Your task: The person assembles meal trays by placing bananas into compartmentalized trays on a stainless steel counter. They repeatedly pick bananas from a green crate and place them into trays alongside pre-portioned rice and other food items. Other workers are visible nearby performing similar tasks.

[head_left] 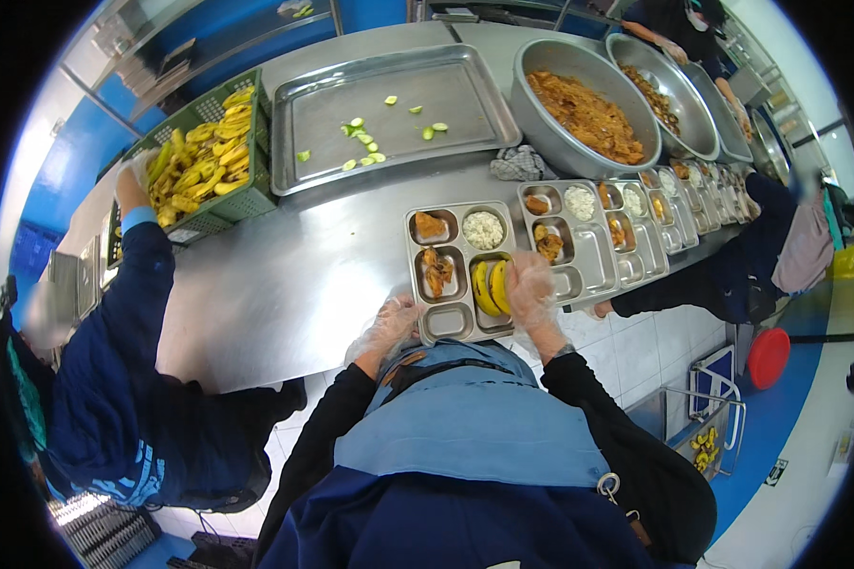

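Note:
A steel compartment tray (446, 325) sits at the table's near edge, in front of my body. It holds white rice (483, 229), an orange-brown fried piece (430, 226), sauced brown food (436, 272) and yellow bananas (486, 287) in the lower right compartment. My left hand (394, 322), in a clear plastic glove, is closed on the tray's left edge. My right hand (531, 289), gloved the same way, is at the right side of the bananas with its fingers closed on one. The palm side of both hands is hidden.
Filled trays (593, 248) line the table to the right. Behind stand a large shallow pan (399, 71) with green slices, a grey cloth (522, 164) and a deep tub (531, 114) of orange-brown food. At left, a person (114, 332) reaches into a green crate (264, 156) of bananas; others work at right.

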A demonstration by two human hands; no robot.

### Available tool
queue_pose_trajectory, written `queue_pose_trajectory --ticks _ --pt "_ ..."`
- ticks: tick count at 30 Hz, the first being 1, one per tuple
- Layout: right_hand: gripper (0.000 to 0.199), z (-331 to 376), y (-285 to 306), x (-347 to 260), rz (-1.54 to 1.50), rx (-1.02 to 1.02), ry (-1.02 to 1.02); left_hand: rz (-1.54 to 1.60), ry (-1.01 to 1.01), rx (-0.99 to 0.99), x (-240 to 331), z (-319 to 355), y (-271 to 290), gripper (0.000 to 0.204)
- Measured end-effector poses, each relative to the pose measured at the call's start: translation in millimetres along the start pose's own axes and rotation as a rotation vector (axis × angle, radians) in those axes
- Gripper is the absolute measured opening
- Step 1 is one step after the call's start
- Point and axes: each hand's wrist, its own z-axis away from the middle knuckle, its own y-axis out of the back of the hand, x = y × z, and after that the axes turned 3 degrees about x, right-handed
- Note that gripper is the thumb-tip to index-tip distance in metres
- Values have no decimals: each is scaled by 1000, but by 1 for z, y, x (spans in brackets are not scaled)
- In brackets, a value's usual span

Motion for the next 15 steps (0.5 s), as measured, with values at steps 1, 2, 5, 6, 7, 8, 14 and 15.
queue_pose_trajectory --ticks 1,2,5,6,7,8,14,15 --pt "20 -3 -1 -1 72 91 -27 61 30 29 5 5 6 32" --pt "23 -6 -5 -2 -17 -56 -141 122 58 60 13 10 13 32" --pt "26 -16 -35 -16 -70 -446 -272 -4 228 174 31 48 41 27" --pt "36 -18 -43 -20 -221 -483 -313 -61 254 353 34 53 44 23" --pt "39 -22 -58 -32 -261 -526 -281 35 141 468 30 63 54 23" --pt "41 -25 -72 -47 -287 -562 -252 127 25 579 22 74 65 23" --pt "59 -43 -136 -179 -430 -785 -101 8 111 940 -53 152 146 33" --pt "62 -44 -148 -205 -438 -859 -110 18 183 1001 -59 163 155 33"
